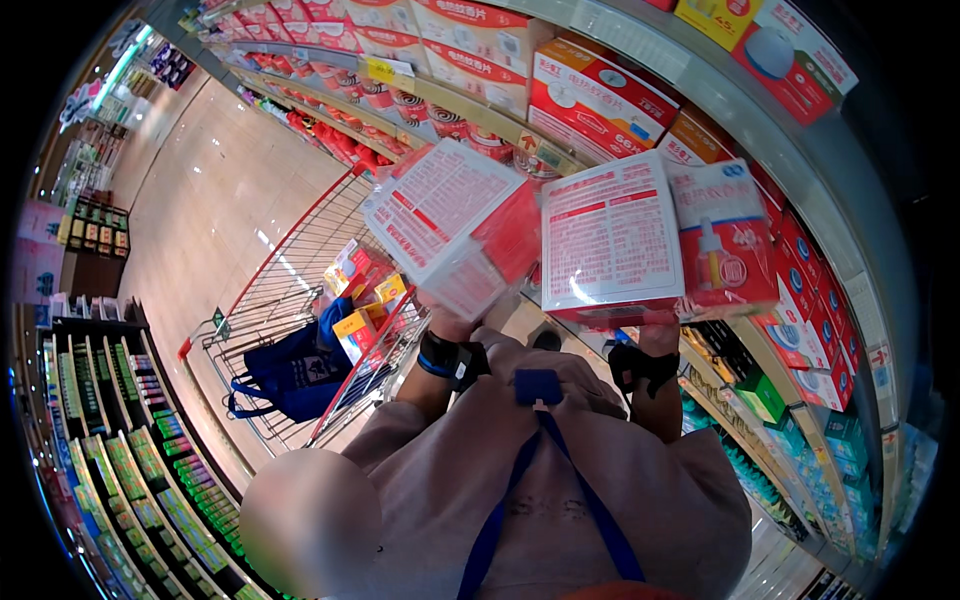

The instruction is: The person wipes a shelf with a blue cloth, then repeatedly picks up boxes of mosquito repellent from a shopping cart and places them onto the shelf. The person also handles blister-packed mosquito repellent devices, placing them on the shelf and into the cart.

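My left hand (452, 326) is under a plastic-wrapped red-and-white mosquito-repellent box (440, 200), tilted, with its printed back facing up. A second red-and-white mosquito-repellent box (612, 235) rests in my right hand (657, 338), beside the first. Against its right side is a clear-wrapped pack (725, 240) picturing a small liquid bottle; I cannot tell whether the two are joined. Most of my fingers are hidden beneath the boxes. Both boxes are held up in front of the shelves, above my chest.
To the left stands a wire shopping cart (290, 300) with a red rim, holding a dark blue bag (300, 365) and several red and yellow packages (360, 330). Shelves of red boxes (600, 95) run ahead and right. Another shelf (140, 440) of green goods is at lower left.
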Action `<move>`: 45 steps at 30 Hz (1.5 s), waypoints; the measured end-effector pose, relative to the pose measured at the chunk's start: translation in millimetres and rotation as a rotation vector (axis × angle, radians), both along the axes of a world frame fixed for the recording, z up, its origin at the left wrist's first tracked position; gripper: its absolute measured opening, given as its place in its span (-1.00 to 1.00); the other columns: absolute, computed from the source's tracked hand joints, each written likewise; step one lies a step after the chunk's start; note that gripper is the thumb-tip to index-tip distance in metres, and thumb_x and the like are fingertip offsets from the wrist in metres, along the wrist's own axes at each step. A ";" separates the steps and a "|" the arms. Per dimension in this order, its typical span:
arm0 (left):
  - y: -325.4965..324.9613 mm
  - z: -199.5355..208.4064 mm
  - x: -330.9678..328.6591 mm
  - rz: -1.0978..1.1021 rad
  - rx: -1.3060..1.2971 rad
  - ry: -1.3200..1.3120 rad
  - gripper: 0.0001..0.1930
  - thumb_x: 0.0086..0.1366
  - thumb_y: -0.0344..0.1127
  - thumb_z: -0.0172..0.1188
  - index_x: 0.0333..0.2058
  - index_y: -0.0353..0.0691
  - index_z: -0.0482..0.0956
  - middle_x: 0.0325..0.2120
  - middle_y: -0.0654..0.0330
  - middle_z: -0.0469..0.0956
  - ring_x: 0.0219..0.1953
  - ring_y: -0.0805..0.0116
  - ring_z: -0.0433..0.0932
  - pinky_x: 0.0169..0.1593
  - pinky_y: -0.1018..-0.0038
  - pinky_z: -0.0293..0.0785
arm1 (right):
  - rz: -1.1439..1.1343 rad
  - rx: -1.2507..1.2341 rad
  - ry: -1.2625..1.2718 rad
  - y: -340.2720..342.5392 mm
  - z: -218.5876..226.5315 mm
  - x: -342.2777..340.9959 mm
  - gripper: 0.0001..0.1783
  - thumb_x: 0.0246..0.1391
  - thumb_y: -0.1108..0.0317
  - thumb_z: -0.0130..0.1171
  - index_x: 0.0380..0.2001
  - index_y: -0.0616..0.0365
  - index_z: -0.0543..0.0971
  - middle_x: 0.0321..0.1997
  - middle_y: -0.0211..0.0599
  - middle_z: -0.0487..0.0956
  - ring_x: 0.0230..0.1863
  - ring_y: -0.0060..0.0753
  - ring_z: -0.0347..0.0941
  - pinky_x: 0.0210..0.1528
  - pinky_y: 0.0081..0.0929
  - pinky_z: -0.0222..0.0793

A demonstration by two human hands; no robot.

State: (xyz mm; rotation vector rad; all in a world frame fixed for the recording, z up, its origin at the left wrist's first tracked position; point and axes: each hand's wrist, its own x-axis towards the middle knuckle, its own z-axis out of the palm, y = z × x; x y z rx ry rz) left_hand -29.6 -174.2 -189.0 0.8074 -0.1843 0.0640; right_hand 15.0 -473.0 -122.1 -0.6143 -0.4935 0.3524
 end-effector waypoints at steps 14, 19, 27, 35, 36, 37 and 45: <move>101.9 46.1 24.5 -0.007 0.164 -0.001 -0.07 0.09 -0.13 0.54 0.36 -0.32 0.28 0.25 -0.03 0.48 0.28 0.05 0.49 0.31 0.10 0.44 | -0.221 -0.143 -0.027 85.2 9.3 -2.8 -0.20 0.18 -0.02 0.14 0.37 0.17 0.23 0.22 0.05 0.50 0.09 0.15 0.55 -0.10 0.11 0.50; 122.0 50.1 31.7 -0.049 0.177 0.050 -0.08 0.11 -0.12 0.52 0.37 -0.32 0.27 0.26 -0.03 0.47 0.28 0.05 0.49 0.32 0.10 0.43 | -0.369 -0.250 -0.045 98.5 20.7 -10.7 -0.19 0.15 0.02 0.19 0.36 0.18 0.24 0.21 0.05 0.50 0.11 0.13 0.54 -0.05 0.07 0.48; 137.1 53.2 46.6 -0.107 0.164 0.080 -0.11 0.16 -0.10 0.48 0.37 -0.31 0.26 0.27 -0.03 0.46 0.28 0.05 0.49 0.34 0.10 0.41 | -0.548 -0.357 -0.090 99.4 37.4 -18.2 -0.18 0.11 0.08 0.28 0.34 0.19 0.25 0.20 0.05 0.50 0.13 0.11 0.53 0.03 0.02 0.46; 155.7 78.8 86.8 -0.192 0.119 0.038 -0.14 0.21 -0.08 0.43 0.38 -0.30 0.25 0.27 -0.04 0.44 0.28 0.06 0.48 0.35 0.10 0.39 | -0.999 -0.627 -0.375 88.2 97.4 -6.5 -0.17 0.07 0.14 0.36 0.33 0.21 0.26 0.18 0.05 0.50 0.16 0.08 0.51 0.11 -0.03 0.44; 162.9 89.3 87.3 -0.183 0.109 0.031 -0.14 0.22 -0.07 0.43 0.38 -0.30 0.24 0.27 -0.04 0.44 0.28 0.06 0.48 0.35 0.10 0.39 | -1.072 -0.681 -0.443 85.6 114.0 0.0 -0.17 0.06 0.15 0.37 0.32 0.21 0.27 0.18 0.05 0.50 0.16 0.07 0.51 0.12 -0.04 0.44; 170.7 100.8 89.4 -0.178 0.089 0.014 -0.15 0.22 -0.07 0.42 0.38 -0.29 0.24 0.28 -0.04 0.44 0.28 0.06 0.48 0.36 0.10 0.39 | -1.173 -0.748 -0.526 84.3 131.9 3.9 -0.17 0.06 0.16 0.38 0.32 0.21 0.27 0.17 0.05 0.50 0.16 0.07 0.51 0.13 -0.05 0.44; 164.0 250.0 177.2 -0.181 0.173 -0.325 -0.12 0.28 -0.03 0.35 0.42 -0.26 0.11 0.28 -0.03 0.41 0.28 0.06 0.48 0.33 0.11 0.43 | -2.039 -1.314 -0.908 57.6 254.2 16.5 -0.14 0.01 0.22 0.47 0.30 0.22 0.28 0.16 0.05 0.50 0.19 0.04 0.49 0.21 -0.10 0.42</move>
